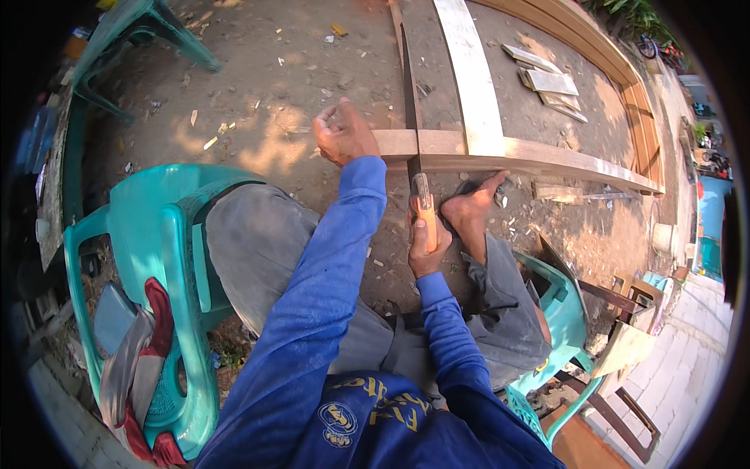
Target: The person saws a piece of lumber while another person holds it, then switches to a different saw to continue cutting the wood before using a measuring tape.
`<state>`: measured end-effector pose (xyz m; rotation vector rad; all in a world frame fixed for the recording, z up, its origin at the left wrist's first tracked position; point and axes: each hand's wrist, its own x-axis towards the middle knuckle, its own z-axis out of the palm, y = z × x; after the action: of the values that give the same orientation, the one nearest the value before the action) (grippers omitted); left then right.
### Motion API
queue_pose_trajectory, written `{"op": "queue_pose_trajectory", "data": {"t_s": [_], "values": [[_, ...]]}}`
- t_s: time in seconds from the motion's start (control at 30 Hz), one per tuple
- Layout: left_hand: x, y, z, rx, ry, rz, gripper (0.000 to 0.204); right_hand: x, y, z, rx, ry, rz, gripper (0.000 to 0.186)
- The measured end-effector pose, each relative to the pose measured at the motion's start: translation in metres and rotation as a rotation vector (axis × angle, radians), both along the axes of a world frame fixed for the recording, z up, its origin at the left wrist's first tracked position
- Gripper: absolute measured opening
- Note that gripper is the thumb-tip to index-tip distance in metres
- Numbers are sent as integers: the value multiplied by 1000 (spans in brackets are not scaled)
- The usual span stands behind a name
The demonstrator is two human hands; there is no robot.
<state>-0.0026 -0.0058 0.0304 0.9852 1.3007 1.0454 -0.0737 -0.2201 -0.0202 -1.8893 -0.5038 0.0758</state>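
In my right hand (429, 248) is the orange handle of a handsaw (411, 102); my fingers are wrapped round it. The saw's long dark blade points away from me and crosses a wooden beam (574, 158) near its left end. My left hand (345, 134) is closed at that left end, its fingers curled round the wood, partly hidden by the hand itself. A pale plank (471, 74) meets the beam just right of the blade and runs away from me. My bare foot (469, 213) is close to the beam's near side.
Green plastic chairs stand at left (148, 207) and right (564, 313); a cloth (129, 375) hangs over the left one. A green stool (129, 47) is at the far left. Wood offcuts (551, 84) lie on the dirt inside a large wooden frame (625, 74).
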Motion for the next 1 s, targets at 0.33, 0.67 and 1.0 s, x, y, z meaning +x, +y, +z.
{"op": "queue_pose_trajectory", "data": {"t_s": [0.33,0.67,1.0], "values": [[-3,9,-3,22,-9,10,40,-33,-9,82,-110,355,-94,24],[2,-5,8,-36,-26,-9,39,1,8,104,-134,280,-95,32],[-3,7,1,-35,-34,42,41,-110,-88,190,-299,413,-107,27]]}}
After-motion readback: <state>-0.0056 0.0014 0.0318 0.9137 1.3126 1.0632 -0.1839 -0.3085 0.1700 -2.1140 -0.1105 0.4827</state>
